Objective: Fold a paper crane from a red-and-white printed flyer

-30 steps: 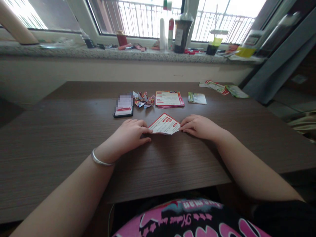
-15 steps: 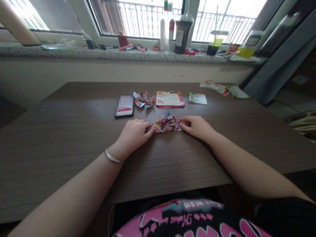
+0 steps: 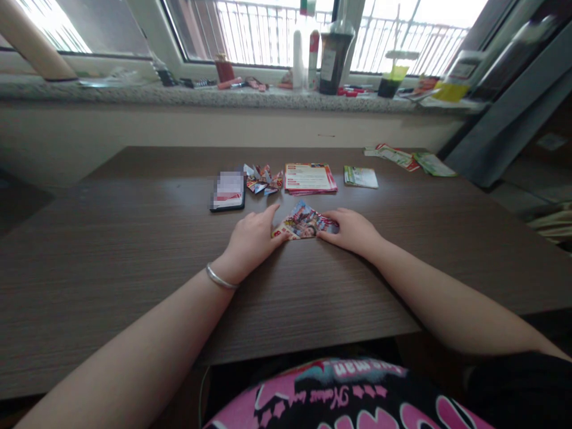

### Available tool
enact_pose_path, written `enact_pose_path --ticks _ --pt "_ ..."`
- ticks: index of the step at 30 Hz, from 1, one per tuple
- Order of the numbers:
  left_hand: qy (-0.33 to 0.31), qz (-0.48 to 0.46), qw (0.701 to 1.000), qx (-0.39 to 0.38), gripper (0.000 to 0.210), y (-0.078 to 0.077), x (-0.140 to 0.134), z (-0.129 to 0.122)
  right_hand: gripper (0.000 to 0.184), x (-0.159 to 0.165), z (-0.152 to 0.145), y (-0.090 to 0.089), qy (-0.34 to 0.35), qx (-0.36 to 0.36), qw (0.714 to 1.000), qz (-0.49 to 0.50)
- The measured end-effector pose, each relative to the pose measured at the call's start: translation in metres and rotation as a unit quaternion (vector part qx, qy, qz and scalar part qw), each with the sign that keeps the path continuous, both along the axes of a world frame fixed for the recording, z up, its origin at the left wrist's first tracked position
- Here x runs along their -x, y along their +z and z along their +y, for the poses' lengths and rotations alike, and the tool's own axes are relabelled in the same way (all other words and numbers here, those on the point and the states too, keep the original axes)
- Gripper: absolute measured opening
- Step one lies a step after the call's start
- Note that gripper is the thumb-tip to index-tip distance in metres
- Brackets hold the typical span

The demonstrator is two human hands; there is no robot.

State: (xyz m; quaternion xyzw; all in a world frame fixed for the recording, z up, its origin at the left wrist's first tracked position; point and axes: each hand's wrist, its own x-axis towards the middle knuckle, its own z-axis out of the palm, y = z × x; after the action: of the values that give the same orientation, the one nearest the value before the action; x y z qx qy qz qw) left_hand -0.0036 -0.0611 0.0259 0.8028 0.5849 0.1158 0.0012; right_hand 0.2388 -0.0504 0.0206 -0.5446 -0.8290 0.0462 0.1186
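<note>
A triangular piece of folded paper (image 3: 304, 221) with a colourful print lies on the table in front of me, its point facing away. My left hand (image 3: 251, 238) is at its left corner, the thumb pressing on the lower edge and the index finger lifted away from it. At the right corner, my right hand (image 3: 353, 231) pinches the paper between thumb and fingers. Just beyond lie several small folded paper pieces (image 3: 263, 180) in a heap and a stack of printed sheets (image 3: 310, 179).
A dark-edged phone-like item (image 3: 227, 205), partly blurred out, lies left of the heap. Right of the stack are a small green-and-white pad (image 3: 360, 177) and some paper strips (image 3: 397, 156). Bottles and a dark cup (image 3: 333, 62) crowd the windowsill (image 3: 268, 100) behind the brown table (image 3: 111, 250).
My left index finger has lifted and spread from the thumb, which has slid right along the lower edge. My right thumb has moved left over the paper. The view has shifted slightly.
</note>
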Motion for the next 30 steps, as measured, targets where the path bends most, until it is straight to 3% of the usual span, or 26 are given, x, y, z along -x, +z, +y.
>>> enact_pose_path --ticks 5,11,21,30 --pt "-0.048 0.005 0.999 0.017 0.044 0.001 0.005 0.001 0.045 -0.003 0.002 -0.001 -0.001 0.013 1.000 0.011" --pt "-0.058 0.008 0.997 0.051 0.035 0.003 0.010 0.001 0.043 -0.007 -0.001 0.002 -0.004 0.021 1.000 -0.002" --pt "-0.111 -0.028 0.992 0.053 0.039 -0.001 0.023 0.006 0.047 -0.012 0.000 0.001 0.012 0.033 0.999 0.041" --pt "-0.081 -0.162 0.983 0.039 0.062 -0.003 0.017 0.004 0.032 -0.017 0.006 -0.003 0.029 0.020 0.990 0.139"
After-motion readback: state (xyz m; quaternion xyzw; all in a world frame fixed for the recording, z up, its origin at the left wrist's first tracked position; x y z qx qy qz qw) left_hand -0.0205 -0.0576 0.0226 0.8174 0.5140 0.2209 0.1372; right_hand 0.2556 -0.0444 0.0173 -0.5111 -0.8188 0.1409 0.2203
